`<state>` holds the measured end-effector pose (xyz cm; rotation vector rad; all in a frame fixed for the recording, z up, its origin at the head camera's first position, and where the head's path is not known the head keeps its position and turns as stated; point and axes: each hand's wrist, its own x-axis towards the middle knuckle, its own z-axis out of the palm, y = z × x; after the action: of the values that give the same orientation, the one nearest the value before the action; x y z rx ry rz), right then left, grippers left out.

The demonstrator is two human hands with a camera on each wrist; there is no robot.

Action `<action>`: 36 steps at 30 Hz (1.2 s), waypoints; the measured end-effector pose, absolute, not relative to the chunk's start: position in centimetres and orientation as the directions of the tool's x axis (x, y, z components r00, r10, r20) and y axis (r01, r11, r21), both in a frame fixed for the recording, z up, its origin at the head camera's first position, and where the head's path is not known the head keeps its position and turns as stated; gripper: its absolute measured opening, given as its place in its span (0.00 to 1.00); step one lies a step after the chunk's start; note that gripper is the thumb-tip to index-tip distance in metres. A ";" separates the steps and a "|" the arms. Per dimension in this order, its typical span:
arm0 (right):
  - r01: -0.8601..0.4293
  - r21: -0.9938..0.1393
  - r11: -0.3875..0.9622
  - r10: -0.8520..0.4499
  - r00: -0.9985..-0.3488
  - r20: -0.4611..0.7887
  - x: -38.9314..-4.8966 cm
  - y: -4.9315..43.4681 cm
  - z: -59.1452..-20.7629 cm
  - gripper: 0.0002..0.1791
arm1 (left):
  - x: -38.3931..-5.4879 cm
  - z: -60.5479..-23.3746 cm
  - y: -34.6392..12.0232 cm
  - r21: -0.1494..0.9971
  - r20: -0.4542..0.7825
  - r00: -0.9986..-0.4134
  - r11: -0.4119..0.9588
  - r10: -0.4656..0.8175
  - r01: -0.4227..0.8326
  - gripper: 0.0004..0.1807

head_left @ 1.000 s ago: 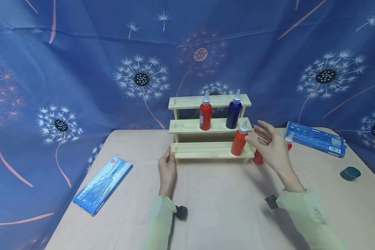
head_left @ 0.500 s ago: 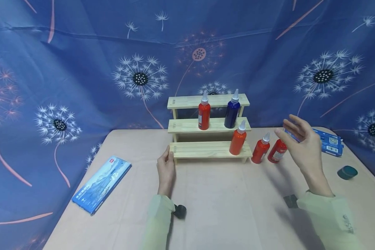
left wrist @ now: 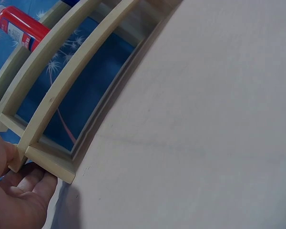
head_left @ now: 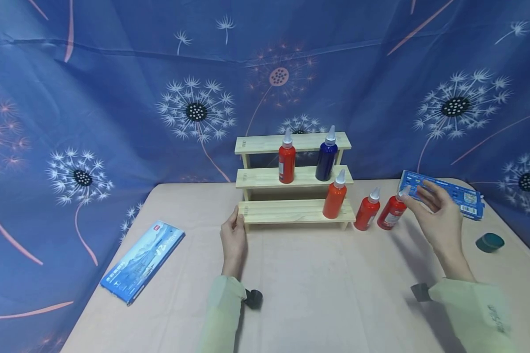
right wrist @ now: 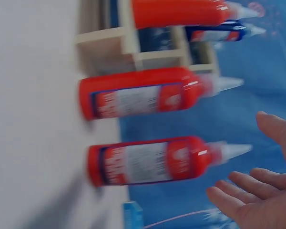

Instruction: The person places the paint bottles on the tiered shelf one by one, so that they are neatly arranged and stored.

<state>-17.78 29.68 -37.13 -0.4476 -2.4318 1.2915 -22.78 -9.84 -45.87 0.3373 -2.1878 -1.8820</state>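
A three-tier wooden shelf (head_left: 291, 211) stands mid-table. Its middle tier carries a red bottle (head_left: 286, 164) and a dark blue bottle (head_left: 326, 159), and the bottom tier an orange-red bottle (head_left: 334, 198). Two more red bottles (head_left: 366, 213) (head_left: 390, 213) stand on the table right of the shelf. My left hand (head_left: 236, 220) holds the bottom tier's left corner (left wrist: 47, 164) between thumb and fingers. My right hand (head_left: 417, 196) is open with spread fingers beside the nozzle of the rightmost bottle (right wrist: 148, 160), not touching it; its fingers (right wrist: 238, 191) hold nothing.
A long blue box (head_left: 143, 260) lies at the table's left edge and another blue box (head_left: 441, 193) at the back right. A small green round thing (head_left: 489, 242) sits near the right edge. A blue dandelion-print cloth (head_left: 115, 98) hangs behind the table.
My right hand has moved away from the orange-red bottle on the bottom tier, rightward and down to the rightmost red bottle. My left hand has stayed on the shelf corner.
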 end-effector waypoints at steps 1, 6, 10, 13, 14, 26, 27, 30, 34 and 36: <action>0.114 -0.837 0.535 0.421 -0.895 0.147 -18.0 29.8 -37.6 0.42 | -22.8 -45.9 -9.9 0.989 0.028 -0.946 0.145 -0.323 -0.020 0.23; 0.141 -0.842 0.520 0.383 -0.920 0.083 -18.9 30.3 -39.9 0.45 | -22.9 -46.0 -9.8 0.991 0.026 -0.947 0.136 -0.319 -0.019 0.23; 0.172 -0.838 0.518 0.374 -0.927 0.041 -19.4 30.3 -41.0 0.47 | -23.1 -46.2 -9.7 0.991 0.022 -0.947 0.130 -0.320 -0.021 0.23; 0.164 -0.832 0.530 0.355 -0.934 0.042 -19.6 30.3 -41.5 0.46 | -23.1 -46.2 -9.6 0.992 0.031 -0.948 0.129 -0.316 -0.011 0.23; 0.158 -0.829 0.537 0.346 -0.937 0.046 -19.7 30.3 -41.7 0.46 | -23.1 -46.2 -9.6 0.992 0.031 -0.948 0.129 -0.316 -0.010 0.23; 0.211 -0.803 0.558 0.341 -0.940 -0.010 -19.7 30.7 -42.3 0.41 | -23.0 -46.2 -9.4 0.987 0.047 -0.947 0.159 -0.317 -0.004 0.22; 0.223 -0.802 0.554 0.343 -0.939 -0.024 -19.6 30.7 -42.3 0.41 | -23.0 -46.2 -9.4 0.987 0.046 -0.947 0.158 -0.318 -0.005 0.22; 0.241 -0.802 0.547 0.344 -0.938 -0.047 -19.3 30.5 -42.0 0.43 | -23.0 -46.2 -9.6 0.987 0.041 -0.945 0.162 -0.325 -0.013 0.22; 0.248 -0.799 0.549 0.328 -0.942 -0.067 -18.7 30.3 -41.4 0.46 | -23.1 -46.2 -10.0 0.985 0.042 -0.943 0.169 -0.331 -0.015 0.22; 0.238 -0.788 0.568 0.319 -0.946 -0.056 -18.3 30.2 -41.0 0.46 | -23.1 -46.3 -10.1 0.986 0.046 -0.943 0.168 -0.328 -0.010 0.22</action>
<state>-18.33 30.21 -41.01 -0.4803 -2.6994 1.3341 -23.09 -10.14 -46.26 0.3267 -2.1962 -1.8505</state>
